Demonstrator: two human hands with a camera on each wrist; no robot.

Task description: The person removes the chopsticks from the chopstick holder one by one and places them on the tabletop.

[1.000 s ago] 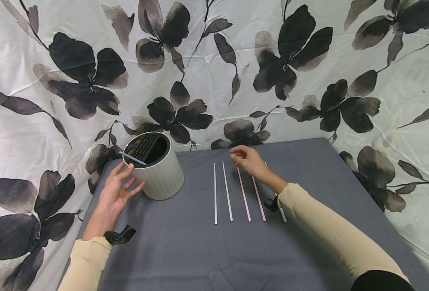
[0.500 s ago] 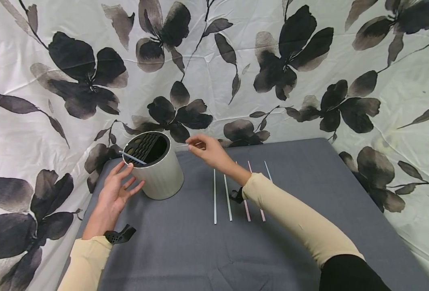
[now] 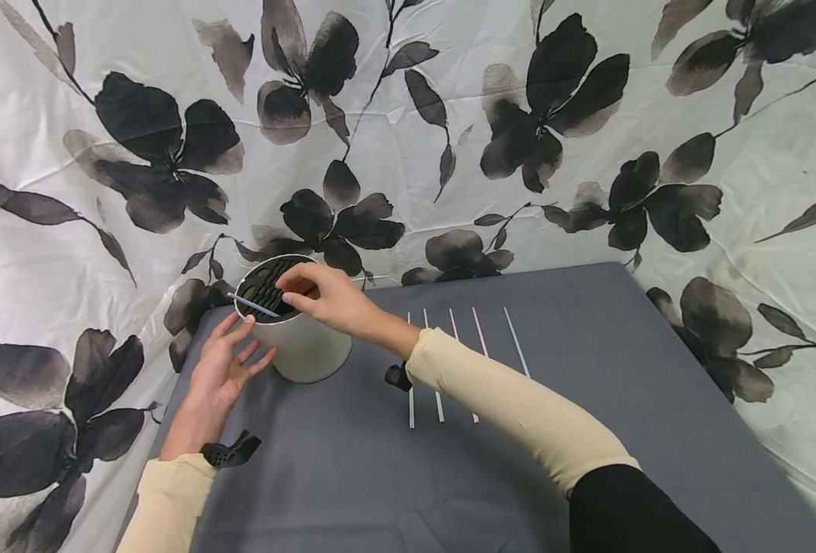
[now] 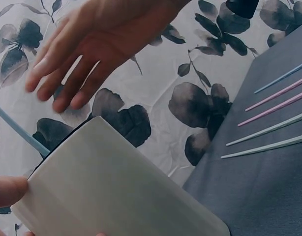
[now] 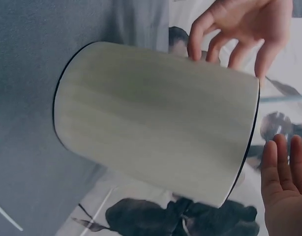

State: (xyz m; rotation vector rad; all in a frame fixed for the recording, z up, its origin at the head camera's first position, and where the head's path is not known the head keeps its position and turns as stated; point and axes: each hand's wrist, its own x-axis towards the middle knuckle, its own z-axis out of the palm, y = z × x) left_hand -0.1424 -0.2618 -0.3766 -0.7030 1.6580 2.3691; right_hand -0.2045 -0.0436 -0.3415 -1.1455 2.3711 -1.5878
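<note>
A cream cylindrical utensil holder (image 3: 311,357) with a black slotted insert (image 3: 261,286) stands at the table's back left. One light-blue chopstick (image 3: 253,306) leans out over its left rim. My left hand (image 3: 220,370) touches the holder's near-left side, fingers spread, one digit at the rim; the right wrist view shows its fingertips against the wall. Above the holder's opening hovers my right hand (image 3: 332,301). In the left wrist view, this hand (image 4: 106,42) has its fingers extended, with nothing seen in them.
On the grey cloth-covered table (image 3: 353,476), two pale chopsticks (image 3: 439,407), two pink chopsticks (image 3: 479,330) and a blue chopstick (image 3: 516,342) lie side by side, partly behind my right forearm. A floral curtain (image 3: 408,115) hangs behind the table's back edge.
From over the chopsticks, my right hand has moved left to above the holder. My left hand, the holder and the laid-out chopsticks have stayed in place.
</note>
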